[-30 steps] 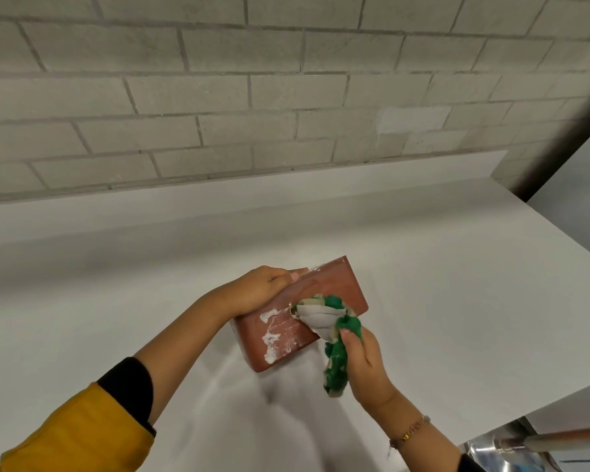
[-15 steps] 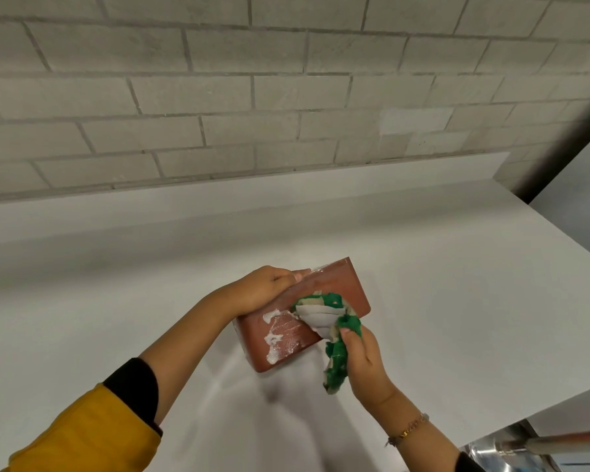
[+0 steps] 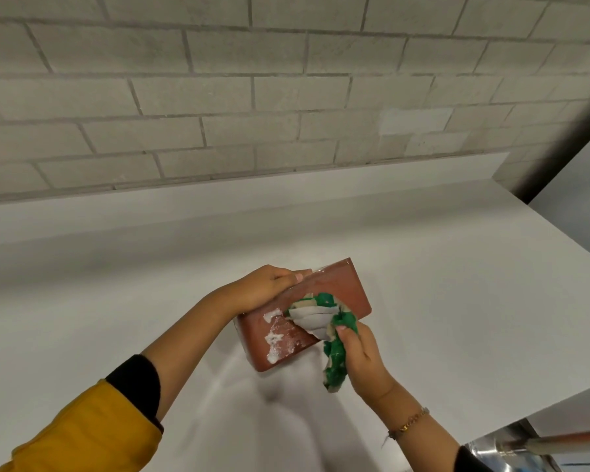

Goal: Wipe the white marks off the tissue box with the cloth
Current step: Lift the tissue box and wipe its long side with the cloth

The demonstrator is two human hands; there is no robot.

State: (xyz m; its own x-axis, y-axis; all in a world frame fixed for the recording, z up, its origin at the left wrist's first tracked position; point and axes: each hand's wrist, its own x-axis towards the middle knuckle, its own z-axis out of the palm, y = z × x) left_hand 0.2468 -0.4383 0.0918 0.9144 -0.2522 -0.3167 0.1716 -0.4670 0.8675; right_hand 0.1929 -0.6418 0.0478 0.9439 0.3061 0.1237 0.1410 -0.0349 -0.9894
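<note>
— Over the worktop's [image 3: 423, 301] near middle, head view: what step is in hand?

— Wiping, part done, I judge. Left hand [image 3: 266, 287] clamps the red-brown tissue box's [image 3: 348, 287] top edge, holding it tilted above the surface. Right hand [image 3: 361, 359] grips the green-and-white cloth [image 3: 317, 318], pressed to the box's front face.

— What remains?

— White marks [image 3: 276, 338] beside the cloth, toward the box's lower left corner. Next stroke should carry the cloth there, the left hand bracing.

— Any brand or lettering?

— None legible.
</note>
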